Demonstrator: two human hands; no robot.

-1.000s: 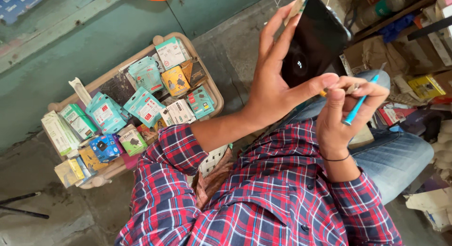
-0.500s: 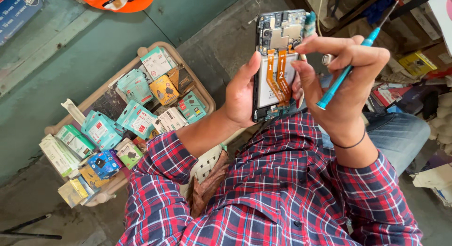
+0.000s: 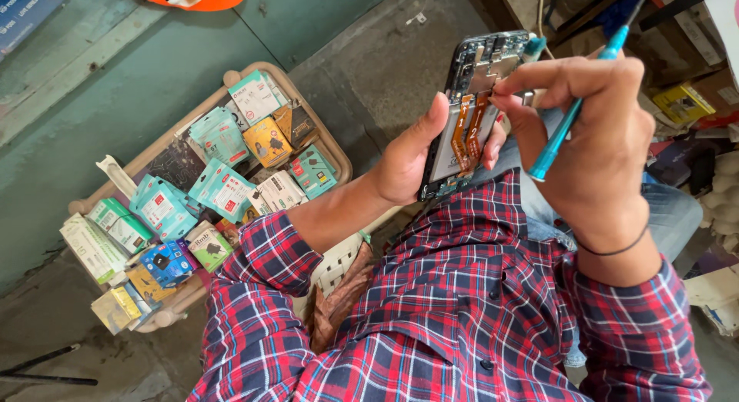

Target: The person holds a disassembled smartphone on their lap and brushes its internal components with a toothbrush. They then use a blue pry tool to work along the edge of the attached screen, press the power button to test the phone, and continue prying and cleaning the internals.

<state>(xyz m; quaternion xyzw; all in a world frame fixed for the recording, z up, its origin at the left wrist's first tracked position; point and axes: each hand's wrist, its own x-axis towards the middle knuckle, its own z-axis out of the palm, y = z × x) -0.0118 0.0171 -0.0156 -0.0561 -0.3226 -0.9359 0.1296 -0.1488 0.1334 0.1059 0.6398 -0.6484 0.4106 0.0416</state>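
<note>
Opened phone (image 3: 471, 117) held up in L hand (image 3: 412, 155), back off, boards facing the person.
R hand (image 3: 593, 132): fingertips pinched at phone's orange flex ribbon (image 3: 468, 128), teal screwdriver (image 3: 573, 113) tucked in same grip, prob. kept ready; tray of small boxes (image 3: 327, 152) lay beside.

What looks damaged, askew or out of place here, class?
The phone in the left hand has no back cover: circuit board and orange ribbon cables lie bare. Small boxes sit jumbled in the basket.
</note>
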